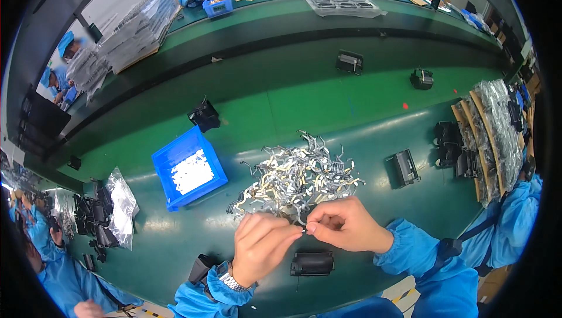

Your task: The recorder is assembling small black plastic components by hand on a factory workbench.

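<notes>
The left hand (260, 248) and the right hand (345, 224) meet with fingertips pinched shut on one tiny metal clip (304, 230), just in front of the big pile of clips (298, 177). It is best to hold it softly and steady. The green counter (304, 101) also holds a blue bin (188, 168) and black boxes (312, 263), with other workers around.

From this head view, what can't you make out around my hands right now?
- Small part pinched between left hand and right hand: too small, hidden by fingers.
- Blue bin contents: white glare.
- Black part under the hands: detail too small.
- Metal strip pile: near edge hidden behind hands.
</notes>
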{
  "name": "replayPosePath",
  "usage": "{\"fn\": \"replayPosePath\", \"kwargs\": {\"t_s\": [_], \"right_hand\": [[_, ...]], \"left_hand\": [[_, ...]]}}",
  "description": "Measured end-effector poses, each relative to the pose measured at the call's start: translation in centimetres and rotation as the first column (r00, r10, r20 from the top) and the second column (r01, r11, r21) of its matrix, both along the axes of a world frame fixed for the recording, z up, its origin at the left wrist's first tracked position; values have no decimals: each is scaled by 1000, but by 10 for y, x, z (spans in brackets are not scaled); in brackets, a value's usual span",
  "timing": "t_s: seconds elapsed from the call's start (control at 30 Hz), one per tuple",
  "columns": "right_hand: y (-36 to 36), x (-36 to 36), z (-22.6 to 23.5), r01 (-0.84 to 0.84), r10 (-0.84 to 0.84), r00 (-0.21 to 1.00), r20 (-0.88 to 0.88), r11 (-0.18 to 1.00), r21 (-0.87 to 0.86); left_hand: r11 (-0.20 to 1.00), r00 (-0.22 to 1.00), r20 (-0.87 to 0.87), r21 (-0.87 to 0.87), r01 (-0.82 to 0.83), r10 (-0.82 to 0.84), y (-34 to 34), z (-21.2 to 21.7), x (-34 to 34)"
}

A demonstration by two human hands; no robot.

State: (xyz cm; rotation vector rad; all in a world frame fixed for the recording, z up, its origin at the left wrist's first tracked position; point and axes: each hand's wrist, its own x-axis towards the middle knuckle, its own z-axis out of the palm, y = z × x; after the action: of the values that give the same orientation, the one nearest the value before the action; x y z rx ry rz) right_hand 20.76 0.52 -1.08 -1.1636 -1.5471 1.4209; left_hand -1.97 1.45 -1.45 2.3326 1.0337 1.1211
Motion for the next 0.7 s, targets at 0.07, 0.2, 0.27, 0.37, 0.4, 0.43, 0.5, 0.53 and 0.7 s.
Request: {"fn": "replayPosePath", "kwargs": {"t_s": [0.07,0.2,0.27,0.37,0.4,0.43,0.5,0.53,0.7], "right_hand": [[0,-2,1,19,-22,999,39,997,73],[0,-3,0,29,-41,993,109,993,115],[-2,-5,0,72,-89,992,87,982,173],[-4,-7,5,70,-91,992,88,974,213],[-4,-7,4,71,-91,992,88,974,214],[-4,-6,2,59,-86,991,99,967,247],[-4,-6,2,48,-82,991,109,958,281],[-4,-6,2,46,-79,991,106,958,284],[-2,-8,2,24,-53,994,94,958,285]], "left_hand": [[1000,1000,6,-2,-1,1,0,0,0],[999,999,19,25,-35,35,0,2,1],[999,999,25,29,-44,43,0,2,2],[998,998,23,26,-52,52,-1,3,4],[998,998,22,17,-54,54,-2,4,4],[998,998,21,8,-56,56,-2,4,5],[998,998,22,5,-57,56,-2,4,5],[998,998,25,0,-58,58,-2,4,5],[998,999,26,-46,-42,43,0,5,4]]}}
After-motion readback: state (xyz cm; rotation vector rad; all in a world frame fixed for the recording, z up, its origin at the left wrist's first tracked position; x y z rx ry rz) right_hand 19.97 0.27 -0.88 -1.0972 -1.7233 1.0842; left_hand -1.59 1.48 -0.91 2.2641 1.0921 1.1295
